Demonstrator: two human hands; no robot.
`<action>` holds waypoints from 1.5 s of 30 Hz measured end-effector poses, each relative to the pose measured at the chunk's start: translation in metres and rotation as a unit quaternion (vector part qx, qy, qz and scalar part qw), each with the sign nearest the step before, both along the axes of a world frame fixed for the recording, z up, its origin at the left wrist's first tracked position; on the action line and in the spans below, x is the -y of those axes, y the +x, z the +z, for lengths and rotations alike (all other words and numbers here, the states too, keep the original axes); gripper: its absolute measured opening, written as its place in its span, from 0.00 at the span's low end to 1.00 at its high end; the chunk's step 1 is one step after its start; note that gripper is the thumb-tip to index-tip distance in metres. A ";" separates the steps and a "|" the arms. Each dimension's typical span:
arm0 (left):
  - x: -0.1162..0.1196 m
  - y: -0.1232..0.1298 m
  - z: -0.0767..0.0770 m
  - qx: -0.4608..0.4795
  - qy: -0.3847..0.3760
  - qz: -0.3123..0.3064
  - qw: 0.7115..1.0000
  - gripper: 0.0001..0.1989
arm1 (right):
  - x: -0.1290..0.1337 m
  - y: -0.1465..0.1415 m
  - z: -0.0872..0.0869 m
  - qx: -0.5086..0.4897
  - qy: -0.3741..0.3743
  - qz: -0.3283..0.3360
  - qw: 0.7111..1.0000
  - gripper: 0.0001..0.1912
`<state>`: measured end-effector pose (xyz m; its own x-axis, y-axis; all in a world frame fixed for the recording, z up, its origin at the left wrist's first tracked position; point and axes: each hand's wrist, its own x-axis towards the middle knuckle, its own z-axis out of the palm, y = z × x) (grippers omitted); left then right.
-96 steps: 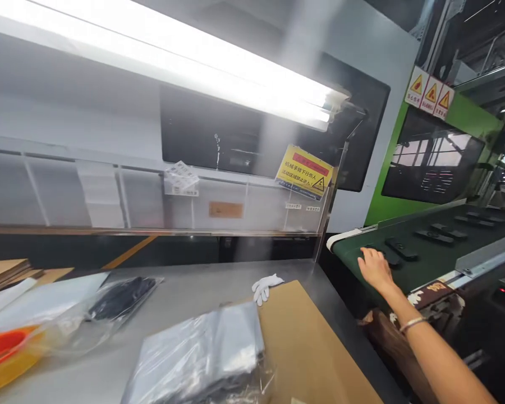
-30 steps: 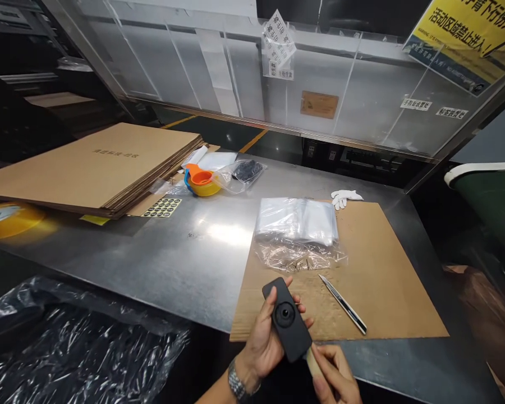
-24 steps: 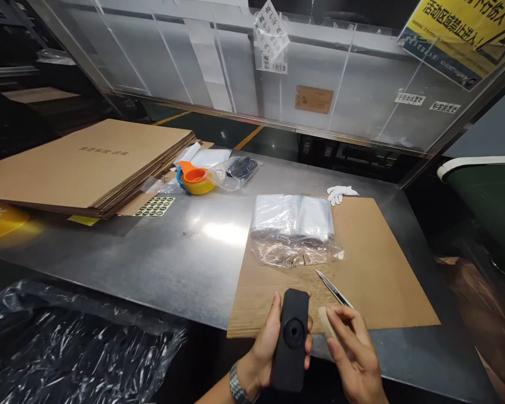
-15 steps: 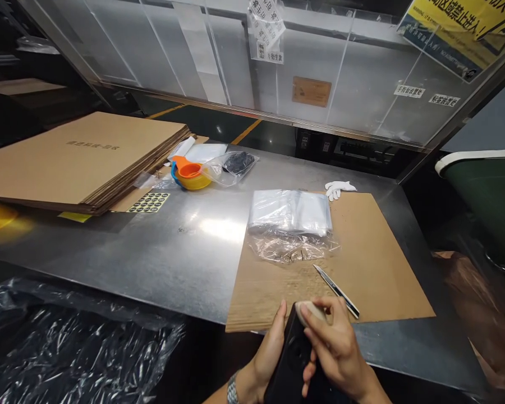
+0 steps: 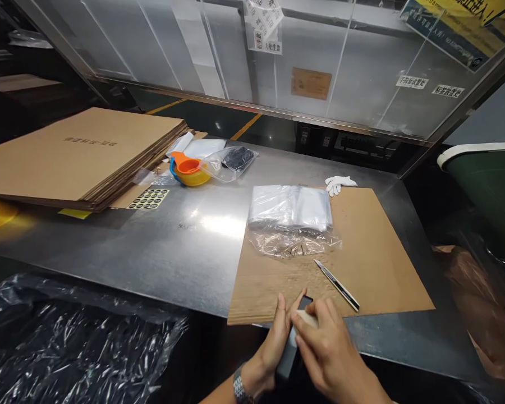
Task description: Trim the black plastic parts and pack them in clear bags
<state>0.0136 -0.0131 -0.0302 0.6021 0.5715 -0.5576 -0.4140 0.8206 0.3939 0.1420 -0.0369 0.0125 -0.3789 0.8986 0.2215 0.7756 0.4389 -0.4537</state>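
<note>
My left hand [image 5: 270, 349] is closed around a dark, smooth, box-shaped object [image 5: 287, 362], held tilted at the table's front edge; I cannot make out its kind. My right hand [image 5: 331, 353] pinches a small pale pad [image 5: 306, 318] and presses it against the object's upper part. The fingers hide most of the pad. Just beyond my right hand, a utility knife [image 5: 336, 285] lies on a flat cardboard sheet [image 5: 382, 258]. Farther back on that sheet is a stack of clear plastic bags [image 5: 290, 207].
A thick stack of flat cardboard [image 5: 84, 151] is at left. Near it are a sticker sheet [image 5: 149, 198], an orange-and-yellow tape dispenser [image 5: 191, 171] and a bagged black item [image 5: 238, 159]. A white glove [image 5: 340, 184] lies behind the sheet. Black plastic [image 5: 79, 342] covers something at front left.
The dark object has been turned in my left hand, so a narrower, greyer side now shows. My right hand keeps the pad on it. The view has tilted slightly downward.
</note>
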 end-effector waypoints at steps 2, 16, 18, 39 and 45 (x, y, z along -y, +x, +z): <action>-0.004 0.000 -0.005 0.049 -0.046 0.034 0.997 0.34 | 0.008 -0.012 -0.002 -0.002 0.034 0.029 0.999 0.16; -0.022 0.007 -0.001 0.167 -0.262 0.143 0.940 0.18 | 0.059 -0.030 -0.069 -0.168 0.098 -0.124 0.973 0.22; -0.024 0.003 0.000 0.174 -0.281 0.139 0.934 0.21 | 0.059 -0.031 -0.074 -0.156 0.129 -0.125 0.971 0.21; -0.006 -0.015 0.011 -0.110 0.097 0.089 0.985 0.26 | -0.038 0.087 -0.099 0.145 0.065 -0.264 0.951 0.17; -0.001 -0.016 0.014 -0.054 0.075 0.063 0.994 0.33 | -0.041 0.073 -0.110 0.108 0.011 -0.269 0.957 0.10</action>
